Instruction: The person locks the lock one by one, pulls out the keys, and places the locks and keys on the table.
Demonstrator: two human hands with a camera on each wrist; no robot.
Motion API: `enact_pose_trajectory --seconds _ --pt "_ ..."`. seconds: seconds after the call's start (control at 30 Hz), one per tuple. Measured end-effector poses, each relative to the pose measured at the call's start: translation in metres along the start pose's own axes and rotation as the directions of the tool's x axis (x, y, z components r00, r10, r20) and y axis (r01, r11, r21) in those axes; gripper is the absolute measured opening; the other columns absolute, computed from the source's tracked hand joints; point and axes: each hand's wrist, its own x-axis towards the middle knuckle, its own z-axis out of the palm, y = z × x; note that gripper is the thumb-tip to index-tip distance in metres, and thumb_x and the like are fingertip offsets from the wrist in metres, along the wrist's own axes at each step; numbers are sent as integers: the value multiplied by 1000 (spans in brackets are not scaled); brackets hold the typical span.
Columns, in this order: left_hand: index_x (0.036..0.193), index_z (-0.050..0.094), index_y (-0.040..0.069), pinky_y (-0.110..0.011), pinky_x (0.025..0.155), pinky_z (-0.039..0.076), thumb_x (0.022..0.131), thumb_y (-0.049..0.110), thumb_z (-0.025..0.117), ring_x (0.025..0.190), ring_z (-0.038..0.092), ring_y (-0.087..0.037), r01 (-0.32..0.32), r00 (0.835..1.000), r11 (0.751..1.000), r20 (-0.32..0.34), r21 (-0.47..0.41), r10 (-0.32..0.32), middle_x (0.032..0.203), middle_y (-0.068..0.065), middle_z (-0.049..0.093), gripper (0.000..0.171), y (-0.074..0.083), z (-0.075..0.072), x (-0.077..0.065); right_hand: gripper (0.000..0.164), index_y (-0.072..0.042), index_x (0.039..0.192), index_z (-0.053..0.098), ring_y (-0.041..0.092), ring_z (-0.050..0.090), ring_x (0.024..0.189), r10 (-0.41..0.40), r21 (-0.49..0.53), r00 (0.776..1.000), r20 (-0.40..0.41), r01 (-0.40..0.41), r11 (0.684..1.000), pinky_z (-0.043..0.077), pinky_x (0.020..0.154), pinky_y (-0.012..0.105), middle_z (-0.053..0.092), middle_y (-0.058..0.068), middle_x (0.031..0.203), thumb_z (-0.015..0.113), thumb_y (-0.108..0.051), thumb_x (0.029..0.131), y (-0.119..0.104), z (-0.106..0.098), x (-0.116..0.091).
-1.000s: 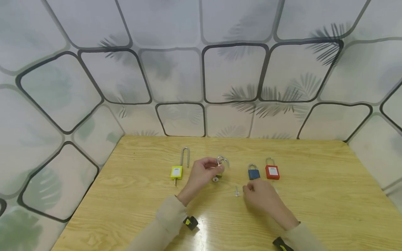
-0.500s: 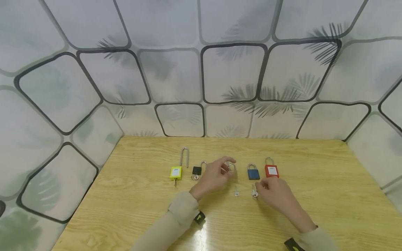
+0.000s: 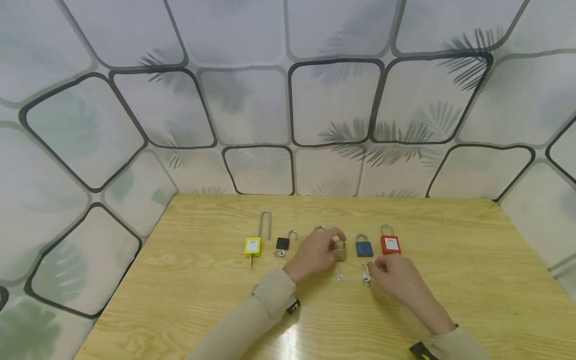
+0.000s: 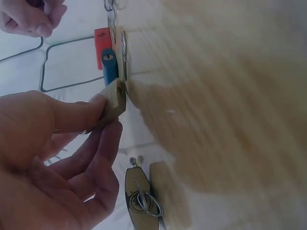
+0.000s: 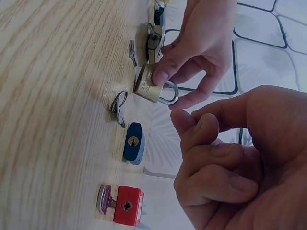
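Note:
My left hand (image 3: 317,252) pinches a small brass padlock (image 5: 149,83) between thumb and fingers, its shackle closed, close over the table. In the left wrist view, that padlock's body (image 4: 114,100) shows at the thumb tip. A second brass padlock (image 4: 140,196), with keys on a ring in it, stands beyond the curled fingers; in the head view the hand mostly hides it. My right hand (image 3: 396,275) hovers near a pair of keys (image 3: 365,275), its fingers loosely curled and nothing visible in them. A single small key (image 3: 340,274) lies just in front of the held padlock.
To the right stand a blue padlock (image 3: 364,248) and a red padlock (image 3: 390,245), which has a key in it. A black padlock (image 3: 282,243) with its shackle up and a yellow long-shackle padlock (image 3: 253,246) are on the left. A patterned wall (image 3: 256,172) borders the wooden table (image 3: 180,290).
My left hand has moved right, from the brass padlock with keys to the closed brass one. My right hand shifted right, uncovering the pair of keys on the table.

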Motion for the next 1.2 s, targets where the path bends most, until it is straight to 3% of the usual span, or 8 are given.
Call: enact_pose_trajectory --seconds 0.13,0.3,0.7,0.8,0.93,1.07,1.2 --pt "116 66 15 -21 53 47 87 17 72 66 55 -7 -50 998 990 -19 134 53 80 3 70 29 1 -1 3 39 -12 54 50 7 33 40 4 5 1000 2 -4 1000 27 39 23 34 -8 45 61 -15 90 0 -1 0" --pt "117 69 12 -25 56 51 85 16 73 73 59 -10 -73 997 969 -16 234 79 87 1 73 32 0 -1 5 36 -12 55 53 7 32 40 -4 1 1000 9 4 1000 28 39 23 34 -8 45 62 -14 90 0 -1 -1" --pt "115 71 11 -32 60 56 85 25 74 78 62 -14 -25 1000 950 5 312 25 93 -2 74 32 3 -2 8 38 -12 54 51 7 33 41 -4 -6 1000 17 4 1000 27 39 23 35 -7 46 62 -15 90 0 0 -2" --pt "112 72 11 -33 60 57 86 25 73 79 63 -15 -17 1000 948 -5 319 19 94 -3 74 29 3 -2 7 39 -12 53 50 7 32 40 3 -4 1000 17 -3 1000 27 39 23 34 -7 45 62 -15 90 1 0 -2" --pt "113 71 8 -33 62 59 90 25 68 81 64 -15 16 1000 969 -29 246 -9 96 -5 74 29 0 -6 6 39 -12 53 50 7 32 40 4 -5 1000 18 -4 1000 26 39 23 34 -8 45 62 -15 90 2 1 -2" --pt "116 69 6 -33 65 59 93 25 64 85 64 -16 91 994 982 -74 164 -80 100 -8 73 31 -5 -18 2 38 -12 54 51 7 32 40 0 -10 1000 21 0 1000 26 39 22 34 -8 45 61 -16 91 3 1 -2" --pt "115 69 1 -31 59 57 90 22 68 79 62 -18 149 986 977 -100 154 -135 101 -12 72 33 -7 -33 -8 38 -12 54 52 8 33 41 0 -19 1000 21 0 1000 28 40 23 35 -7 46 61 -16 91 4 0 -4"
